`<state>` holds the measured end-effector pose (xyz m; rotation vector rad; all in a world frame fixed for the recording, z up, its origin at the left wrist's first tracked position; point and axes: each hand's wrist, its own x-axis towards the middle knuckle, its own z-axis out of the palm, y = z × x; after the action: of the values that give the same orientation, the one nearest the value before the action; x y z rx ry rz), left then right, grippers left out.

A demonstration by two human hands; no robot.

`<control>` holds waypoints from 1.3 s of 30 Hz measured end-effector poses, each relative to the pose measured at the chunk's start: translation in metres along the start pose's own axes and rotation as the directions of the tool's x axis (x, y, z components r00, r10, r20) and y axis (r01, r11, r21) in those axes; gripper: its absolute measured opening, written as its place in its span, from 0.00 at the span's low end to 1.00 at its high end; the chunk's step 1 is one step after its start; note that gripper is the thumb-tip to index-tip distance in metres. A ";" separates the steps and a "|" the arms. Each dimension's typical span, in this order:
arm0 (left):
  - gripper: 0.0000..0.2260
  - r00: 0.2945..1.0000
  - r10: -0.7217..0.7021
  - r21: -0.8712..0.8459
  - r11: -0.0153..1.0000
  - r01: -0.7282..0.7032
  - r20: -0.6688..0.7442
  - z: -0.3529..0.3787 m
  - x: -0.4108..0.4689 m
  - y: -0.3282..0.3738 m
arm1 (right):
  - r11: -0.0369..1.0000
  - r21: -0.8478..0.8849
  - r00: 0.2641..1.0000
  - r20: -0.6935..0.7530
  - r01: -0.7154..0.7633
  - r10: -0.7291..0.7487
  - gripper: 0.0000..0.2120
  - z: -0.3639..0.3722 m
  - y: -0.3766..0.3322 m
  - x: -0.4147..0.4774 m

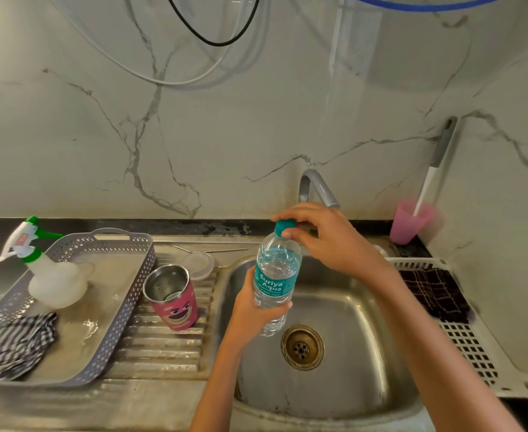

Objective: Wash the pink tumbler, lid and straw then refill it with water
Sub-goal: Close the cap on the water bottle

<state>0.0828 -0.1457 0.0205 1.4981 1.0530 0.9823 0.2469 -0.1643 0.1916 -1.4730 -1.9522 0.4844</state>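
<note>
Left hand wraps the clear water bottle mid-body, upright over sink; just left of sink, pink tumbler stands open, steel inside, cartoon face on wall; right hand pinches the bottle's teal cap; clear lid and metal straw lie off the sink's far-left corner.

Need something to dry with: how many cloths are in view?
2: a striped cloth in the grey tray left of the sink, and a dark checked cloth on the white rack to its right. Others could be hidden.
</note>
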 end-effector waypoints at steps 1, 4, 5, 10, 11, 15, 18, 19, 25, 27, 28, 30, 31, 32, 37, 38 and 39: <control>0.34 1.000 -0.001 -0.002 1.000 0.001 -0.002 0.000 0.000 0.000 | 1.000 -0.018 0.999 -0.044 -0.025 0.024 0.13 0.002 0.000 0.001; 0.33 1.000 -0.001 -0.005 1.000 0.001 -0.012 0.002 0.000 -0.001 | 0.985 -0.099 0.972 -0.203 -0.142 0.119 0.16 0.013 -0.002 0.004; 0.33 1.000 -0.004 -0.003 1.000 0.004 -0.015 0.002 0.000 -0.002 | 0.981 -0.115 0.964 -0.236 -0.156 0.126 0.18 0.016 -0.002 0.004; 0.33 1.000 -0.023 0.010 1.000 0.023 -0.001 -0.004 -0.001 -0.008 | 0.995 -0.094 0.999 -0.044 -0.027 0.023 0.15 0.012 -0.002 0.003; 0.33 1.000 -0.026 0.011 1.000 0.026 0.005 -0.005 -0.001 -0.008 | 0.996 -0.082 0.999 -0.036 -0.016 0.013 0.14 0.012 0.000 0.004; 0.34 0.999 -0.037 0.020 0.999 0.037 0.014 -0.003 -0.001 -0.014 | 0.981 -0.153 0.966 -0.244 -0.123 0.083 0.11 0.030 0.007 0.005; 0.34 0.998 -0.066 0.019 0.998 0.066 0.003 0.000 -0.002 -0.019 | 0.983 -0.103 0.950 -0.287 -0.154 0.119 0.12 0.040 0.010 0.006; 0.34 0.998 -0.067 0.012 0.998 0.067 0.003 0.000 -0.003 -0.020 | 0.990 -0.036 0.957 -0.263 -0.136 0.122 0.12 0.041 0.012 0.006; 0.35 0.991 -0.076 -0.022 0.997 0.074 -0.111 -0.009 0.007 -0.026 | 0.945 0.147 0.955 -0.022 -0.291 0.297 0.18 0.074 0.071 -0.013; 0.37 0.988 -0.094 -0.009 0.996 0.094 -0.125 -0.013 0.015 -0.023 | 0.908 0.147 0.912 0.193 -0.391 0.362 0.26 0.097 0.095 -0.022; 0.37 0.988 -0.093 0.009 0.995 0.095 -0.124 -0.014 0.020 -0.020 | 0.896 0.171 0.894 0.270 -0.411 0.358 0.30 0.107 0.101 -0.024; 0.36 0.990 -0.073 0.056 0.995 0.080 -0.117 -0.018 0.036 -0.016 | 0.872 0.258 0.886 0.328 -0.417 0.327 0.38 0.121 0.104 -0.018; 0.36 0.993 -0.059 0.072 0.995 0.067 -0.102 -0.020 0.046 -0.011 | 0.849 0.313 0.889 0.322 -0.425 0.326 0.39 0.123 0.103 -0.011; 0.36 0.995 -0.050 0.081 0.995 0.057 -0.084 -0.023 0.057 -0.007 | 0.824 0.373 0.895 0.303 -0.427 0.327 0.40 0.124 0.102 -0.001; 0.40 0.998 -0.018 0.064 0.998 0.022 -0.061 -0.035 0.121 0.017 | 0.823 0.428 0.927 0.129 -0.374 0.353 0.36 0.117 0.111 0.068; 0.42 0.997 -0.016 0.056 0.998 0.020 -0.072 -0.037 0.135 0.021 | 0.843 0.401 0.931 0.092 -0.359 0.352 0.36 0.115 0.113 0.083; 0.43 0.997 -0.013 0.055 0.998 0.017 -0.081 -0.039 0.148 0.024 | 0.860 0.375 0.935 0.061 -0.347 0.350 0.35 0.114 0.116 0.097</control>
<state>0.0915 0.0036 0.0590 1.5039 1.1556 1.0174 0.2358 -0.0274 0.0617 -1.5615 -1.4703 0.9584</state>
